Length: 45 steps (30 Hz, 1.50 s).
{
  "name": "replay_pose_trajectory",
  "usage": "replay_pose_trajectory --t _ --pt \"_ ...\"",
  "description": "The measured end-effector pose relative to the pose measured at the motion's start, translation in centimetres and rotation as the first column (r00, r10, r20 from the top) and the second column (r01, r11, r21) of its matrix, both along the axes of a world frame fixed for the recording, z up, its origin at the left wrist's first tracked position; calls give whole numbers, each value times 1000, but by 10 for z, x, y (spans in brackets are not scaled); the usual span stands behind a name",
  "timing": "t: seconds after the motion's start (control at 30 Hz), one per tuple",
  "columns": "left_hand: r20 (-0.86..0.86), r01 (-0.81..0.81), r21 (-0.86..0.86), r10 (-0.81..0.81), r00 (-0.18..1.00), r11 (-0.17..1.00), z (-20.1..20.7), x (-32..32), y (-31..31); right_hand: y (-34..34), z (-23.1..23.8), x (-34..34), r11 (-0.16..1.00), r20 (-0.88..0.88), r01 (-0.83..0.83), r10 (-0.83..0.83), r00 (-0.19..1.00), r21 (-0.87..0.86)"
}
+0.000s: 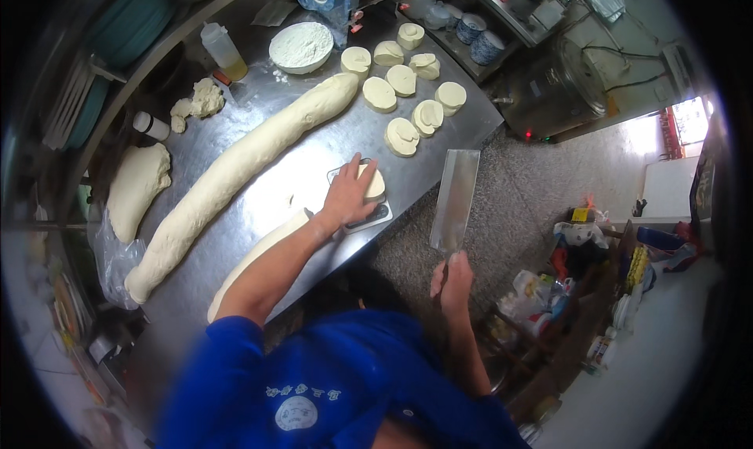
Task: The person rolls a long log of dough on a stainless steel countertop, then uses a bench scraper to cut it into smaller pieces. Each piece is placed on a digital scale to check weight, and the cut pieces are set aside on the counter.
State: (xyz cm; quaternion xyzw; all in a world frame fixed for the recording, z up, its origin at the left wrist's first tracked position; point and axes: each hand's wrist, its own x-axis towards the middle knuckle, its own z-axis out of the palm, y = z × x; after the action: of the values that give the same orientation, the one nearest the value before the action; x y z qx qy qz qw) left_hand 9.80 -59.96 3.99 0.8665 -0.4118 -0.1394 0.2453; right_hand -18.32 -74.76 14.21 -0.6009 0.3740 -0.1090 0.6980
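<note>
On a kitchen scale (380,215) near the table's front edge sits a cut piece of dough (376,185). My left hand (350,198) reaches over it from the left, its fingers and thumb curved about the piece. In my right hand (452,283), closed round the handle, a cleaver (455,198) points away from me with its broad blade beyond the table's edge. Under my left forearm lies a shorter dough roll (263,249), partly hidden. A long, thick dough roll (235,159) runs diagonally across the steel table. Several cut dough pieces (401,80) stand grouped at the far right.
The steel table (314,167) also holds a bowl of white flour (301,47), a squeeze bottle (223,50), dough scraps (198,104) and a large dough lump (140,190) on plastic. A big metal pot (557,88) stands beyond the right corner. Bags (533,296) are piled at right.
</note>
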Motion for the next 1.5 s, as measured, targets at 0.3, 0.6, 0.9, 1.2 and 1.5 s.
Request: replay_pose_trajectory --t 0.3,0.6,0.9,1.2,1.5 --pt "-481 -441 -189 308 821 878 -31 12 35 23 2 20 924 -96 -252 290 952 287" --pt "-382 -488 -90 422 822 868 -35 44 9 63 -8 69 860 -151 -124 226 962 495" --pt "-131 -402 -166 384 914 900 -36 30 27 81 -63 136 945 -82 -271 289 954 182" --pt "30 -461 -213 477 878 862 -13 46 128 56 -45 109 962 75 -177 164 983 208" --pt "135 -360 65 349 927 931 -73 50 155 25 -13 58 981 46 2 -11 999 191"
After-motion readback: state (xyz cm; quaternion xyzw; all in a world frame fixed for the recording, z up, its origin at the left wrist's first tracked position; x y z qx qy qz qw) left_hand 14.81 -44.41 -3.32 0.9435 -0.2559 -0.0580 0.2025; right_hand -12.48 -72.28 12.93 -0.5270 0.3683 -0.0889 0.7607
